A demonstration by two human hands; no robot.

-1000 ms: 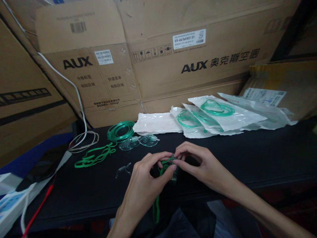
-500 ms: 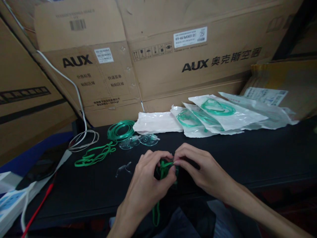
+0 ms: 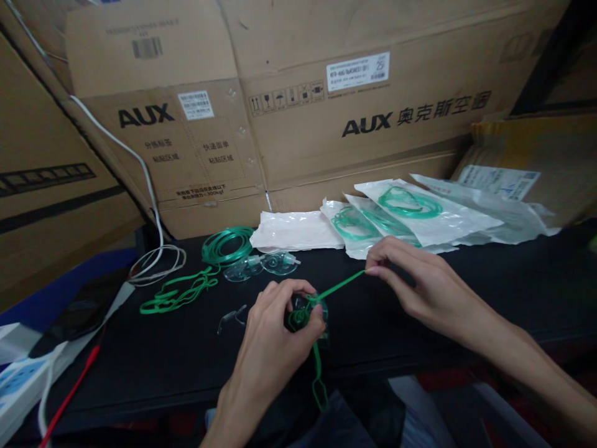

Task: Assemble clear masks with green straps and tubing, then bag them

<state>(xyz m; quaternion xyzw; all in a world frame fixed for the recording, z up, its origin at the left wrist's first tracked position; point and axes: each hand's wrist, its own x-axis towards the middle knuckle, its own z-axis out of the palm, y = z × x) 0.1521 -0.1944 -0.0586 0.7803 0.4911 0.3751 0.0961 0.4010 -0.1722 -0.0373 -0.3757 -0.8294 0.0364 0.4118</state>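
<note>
My left hand [image 3: 277, 339] is closed round a clear plastic mask piece [image 3: 311, 313] just above the black table [image 3: 466, 298]. A green elastic strap [image 3: 339, 285] runs from that piece up and right to my right hand [image 3: 410, 277], which pinches its end between thumb and fingers. The strap's other end dangles below my left hand over the table's front edge. On the table to the left lie another clear mask [image 3: 261, 266], a coil of green tubing [image 3: 227, 246] and a loose green strap [image 3: 180, 294].
Several sealed white pouches [image 3: 420, 214] with green tubing lie at the back right, an empty pouch [image 3: 293, 231] beside them. A small clear clip [image 3: 232, 318] rests left of my hand. AUX cardboard boxes [image 3: 298, 124] wall the back. White cable [image 3: 156, 258] and a red lead [image 3: 74, 392] lie left.
My right hand has pulled away from the left, up and to the right, drawing the green strap taut through the mask piece. The dangling end has grown shorter. The left hand stays put.
</note>
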